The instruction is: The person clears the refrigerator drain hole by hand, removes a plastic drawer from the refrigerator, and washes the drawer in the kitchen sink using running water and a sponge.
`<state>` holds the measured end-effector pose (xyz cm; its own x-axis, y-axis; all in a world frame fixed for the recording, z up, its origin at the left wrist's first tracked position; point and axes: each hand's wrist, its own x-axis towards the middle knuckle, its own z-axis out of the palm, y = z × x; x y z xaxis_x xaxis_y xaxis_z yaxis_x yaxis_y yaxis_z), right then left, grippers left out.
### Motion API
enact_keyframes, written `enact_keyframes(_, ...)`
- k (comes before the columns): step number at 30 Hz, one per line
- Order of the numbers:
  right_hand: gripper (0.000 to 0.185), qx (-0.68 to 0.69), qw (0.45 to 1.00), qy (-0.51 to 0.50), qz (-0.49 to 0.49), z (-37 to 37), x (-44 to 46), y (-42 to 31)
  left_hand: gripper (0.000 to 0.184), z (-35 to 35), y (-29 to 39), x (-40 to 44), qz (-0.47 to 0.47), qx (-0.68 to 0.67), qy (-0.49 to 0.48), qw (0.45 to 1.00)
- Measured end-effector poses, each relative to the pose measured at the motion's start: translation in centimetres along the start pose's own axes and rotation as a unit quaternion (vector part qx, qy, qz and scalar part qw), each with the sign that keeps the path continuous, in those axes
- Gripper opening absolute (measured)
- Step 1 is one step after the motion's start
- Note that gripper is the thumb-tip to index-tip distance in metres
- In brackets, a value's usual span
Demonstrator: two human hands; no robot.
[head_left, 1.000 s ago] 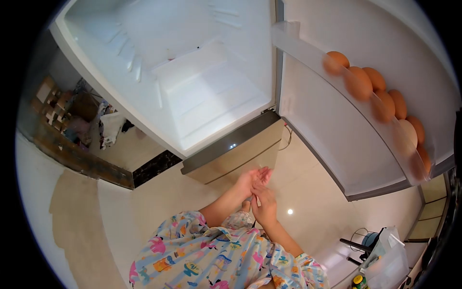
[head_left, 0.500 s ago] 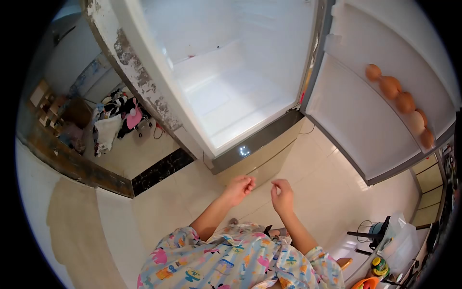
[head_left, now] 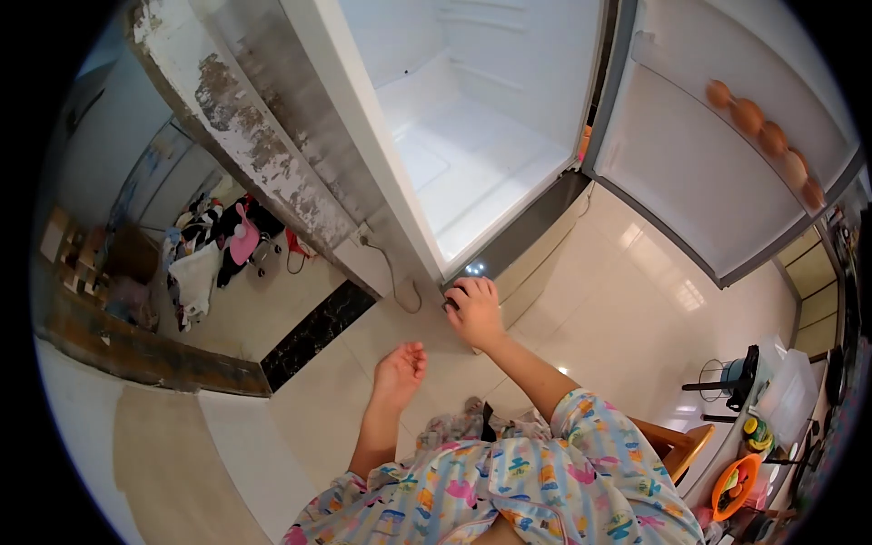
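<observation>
In front of me stands a fridge with its upper door (head_left: 672, 154) swung wide to the right, showing the white fridge interior (head_left: 490, 154). My right hand (head_left: 474, 313) reaches to the lower left front corner, its fingers curled over the edge of the lower fridge door (head_left: 536, 259), just below the dark grey strip. The fingertips and the dark edge under them are partly hidden. My left hand (head_left: 398, 377) hovers lower and to the left, over the floor, fingers loosely bent and apart from the palm. Nothing shows in it.
Brown eggs (head_left: 772, 138) sit in the door rack. A grey cord (head_left: 395, 277) hangs by the worn wall at left. Beyond the doorway lies a clothes pile (head_left: 204, 254). At lower right are a wooden chair (head_left: 681, 445) and a counter with an orange basket (head_left: 752, 465).
My right hand has moved forward and left onto the fridge's lower corner. My left hand has shifted left and down. The view has turned, so the fridge sits farther right.
</observation>
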<state>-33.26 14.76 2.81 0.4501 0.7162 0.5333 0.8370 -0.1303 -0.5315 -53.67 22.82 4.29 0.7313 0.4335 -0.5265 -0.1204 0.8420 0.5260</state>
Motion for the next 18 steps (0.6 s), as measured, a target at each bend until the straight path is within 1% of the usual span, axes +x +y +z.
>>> enact_keyframes(4,0.015,0.042,0.999,0.009,-0.009,-0.7,0.5,1.0,0.023,2.4,0.0,1.3,-0.056,-0.032,-0.067,0.996)
enact_keyframes(7,0.011,0.158,0.982,0.065,0.075,-1.1,2.0,2.4,0.022,6.9,0.2,2.7,-0.096,-0.076,-0.118,0.985)
enact_keyframes(10,0.008,0.161,0.97,0.153,0.101,-2.3,5.5,4.3,0.022,11.5,1.0,5.0,-0.105,-0.1,-0.138,0.98)
enact_keyframes(11,0.008,0.181,0.962,0.16,0.127,-2.5,7.0,5.2,0.022,13.0,1.4,5.9,-0.102,-0.103,-0.141,0.979)
enact_keyframes(14,0.008,0.234,0.949,0.163,0.135,-3.0,12.5,7.9,0.022,16.4,2.7,9.6,-0.075,-0.105,-0.134,0.982)
enact_keyframes(15,0.008,0.24,0.95,0.164,0.118,-2.9,14.6,8.8,0.022,17.7,3.2,11.1,-0.062,-0.107,-0.131,0.984)
enact_keyframes(18,0.007,0.243,0.956,0.156,0.058,-1.6,21.4,11.4,0.022,21.0,4.9,15.4,0.015,-0.119,-0.078,0.99)
